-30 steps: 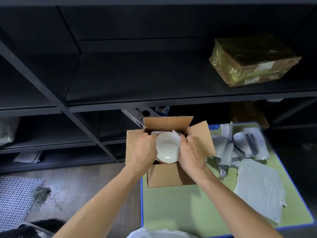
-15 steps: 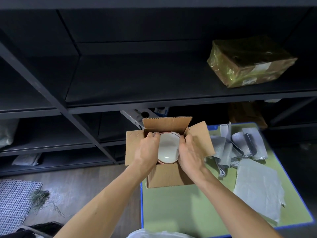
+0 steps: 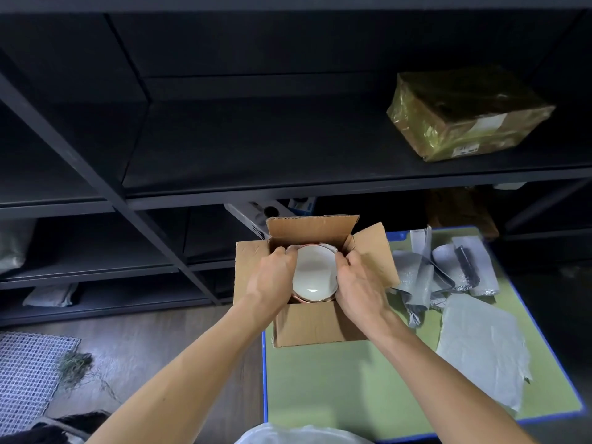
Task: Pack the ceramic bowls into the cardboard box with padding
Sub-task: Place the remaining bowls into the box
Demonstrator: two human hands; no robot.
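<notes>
The dark shelving (image 3: 224, 187) and the green table (image 3: 336, 395) are unchanged over the last second; the change is confined to the cardboard box (image 3: 317, 325), which stands on the table's far left corner with its flaps open. The grey padding sheets (image 3: 480, 347) are left untouched on the table to the right of the box. The ceramic bowl (image 3: 315, 274), held higher and more tilted a second ago, is now lowered into the opening and lies within the box walls with its pale glossy face upward. A copper-coloured rim (image 3: 307, 301) is exposed just beneath its near edge, and white padding shows at its far edge; the bowl is therefore judged to be seated on another item already packed, with the placing step close to complete. The bowl is gripped on both sides: the left hand (image 3: 272, 280) is curled round its left edge and the right hand (image 3: 358, 283) round its right edge, so release is not yet made. A white label (image 3: 490, 121) and a smaller printed label (image 3: 464, 151) are carried on the film-wrapped parcel (image 3: 467, 113) on the shelf, but no writing on either can be read. No brand marking is seen on the box.
</notes>
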